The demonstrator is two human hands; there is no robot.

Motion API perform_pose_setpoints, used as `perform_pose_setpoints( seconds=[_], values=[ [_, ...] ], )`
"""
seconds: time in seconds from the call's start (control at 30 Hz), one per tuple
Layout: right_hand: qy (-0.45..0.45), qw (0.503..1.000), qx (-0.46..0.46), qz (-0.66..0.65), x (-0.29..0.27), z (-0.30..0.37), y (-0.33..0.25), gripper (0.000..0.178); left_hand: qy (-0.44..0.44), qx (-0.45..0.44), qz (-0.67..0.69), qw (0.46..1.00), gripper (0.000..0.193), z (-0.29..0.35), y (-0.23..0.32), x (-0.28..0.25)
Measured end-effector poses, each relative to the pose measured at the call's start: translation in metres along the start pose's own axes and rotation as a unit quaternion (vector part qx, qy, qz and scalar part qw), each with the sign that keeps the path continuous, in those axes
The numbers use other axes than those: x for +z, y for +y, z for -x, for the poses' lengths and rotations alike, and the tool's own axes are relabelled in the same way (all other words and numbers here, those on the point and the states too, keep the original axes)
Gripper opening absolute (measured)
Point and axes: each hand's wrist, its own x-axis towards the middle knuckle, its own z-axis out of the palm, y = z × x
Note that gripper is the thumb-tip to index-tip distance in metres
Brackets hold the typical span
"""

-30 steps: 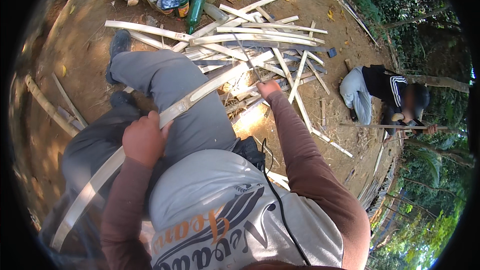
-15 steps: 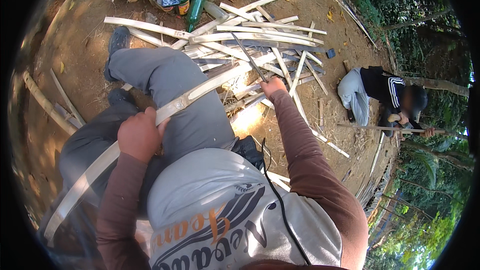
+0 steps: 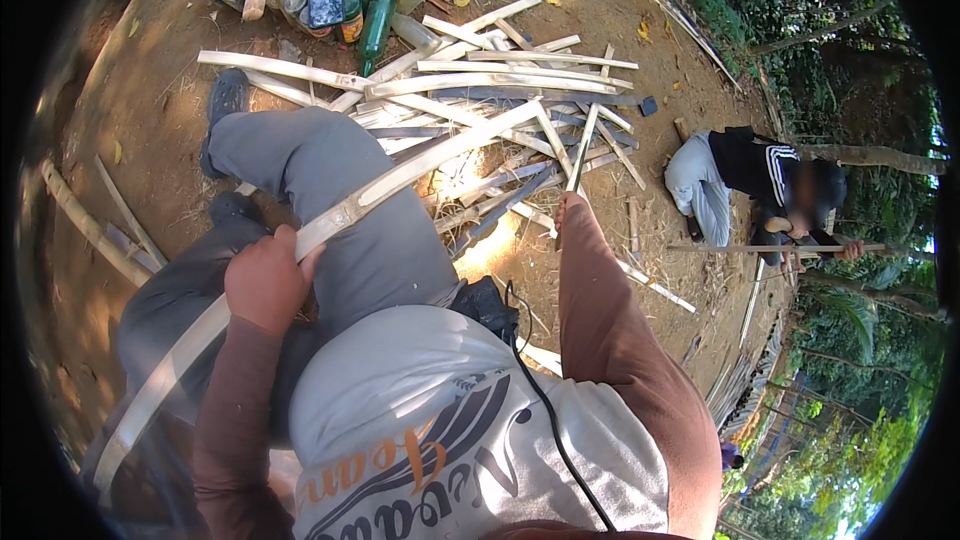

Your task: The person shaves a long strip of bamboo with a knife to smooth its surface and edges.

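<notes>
My left hand [image 3: 268,282] is closed round a long, pale split bamboo strip [image 3: 405,172], which lies slanting across my thigh. One end of the strip reaches the lower left; the other points at a heap of similar strips. Out to the right, my right hand [image 3: 568,210] grips a long knife [image 3: 581,155], its narrow blade pointing away from me. The blade stands apart from the held strip, to the right of its far end. The knife's handle is mostly hidden in my fist.
Cut bamboo strips [image 3: 500,67] lie crisscrossed on the dirt ahead. Behind them stand several glass bottles [image 3: 377,28], with a phone [image 3: 325,2] on top. At left lies a bamboo pole [image 3: 92,225]. A co-worker [image 3: 745,175] at right holds another long strip [image 3: 740,248].
My right hand has moved right and a little nearer, taking the knife blade off the bamboo strip. My left hand keeps its hold on the strip.
</notes>
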Motion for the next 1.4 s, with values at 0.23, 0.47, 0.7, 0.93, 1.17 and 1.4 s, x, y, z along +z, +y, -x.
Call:
perform_pose_setpoints(
  seconds=[0.23, 0.47, 0.7, 0.93, 1.17, 1.4],
  values=[
    [0.063, 0.883, -0.363, 0.292, 0.019, 0.046, 0.017, 0.032, -0.015, 0.0, -0.004, 1.0, 0.043, -0.005, 0.006, -0.003],
    [0.097, 0.727, -0.391, 0.556, 0.067, 0.099, -0.058, 0.046, 0.02, 0.011, -0.048, 0.999, 0.043, 0.002, 0.004, -0.003],
    [0.055, 0.901, -0.266, 0.338, 0.044, -0.018, -0.056, 0.031, 0.033, 0.009, -0.004, 0.999, 0.042, -0.003, 0.005, -0.001],
    [-0.134, 0.982, -0.12, -0.057, 0.069, 0.108, -0.031, 0.032, -0.002, -0.004, 0.081, 0.997, 0.047, -0.003, 0.007, -0.027],
    [-0.217, 0.954, -0.206, -0.015, 0.069, 0.205, -0.017, 0.032, -0.099, -0.021, 0.028, 0.994, 0.047, 0.025, -0.031, -0.065],
    [-0.164, 0.82, -0.442, 0.324, 0.107, 0.278, 0.005, 0.035, -0.058, 0.018, 0.081, 0.995, 0.041, 0.006, -0.016, -0.053]
  ],
)
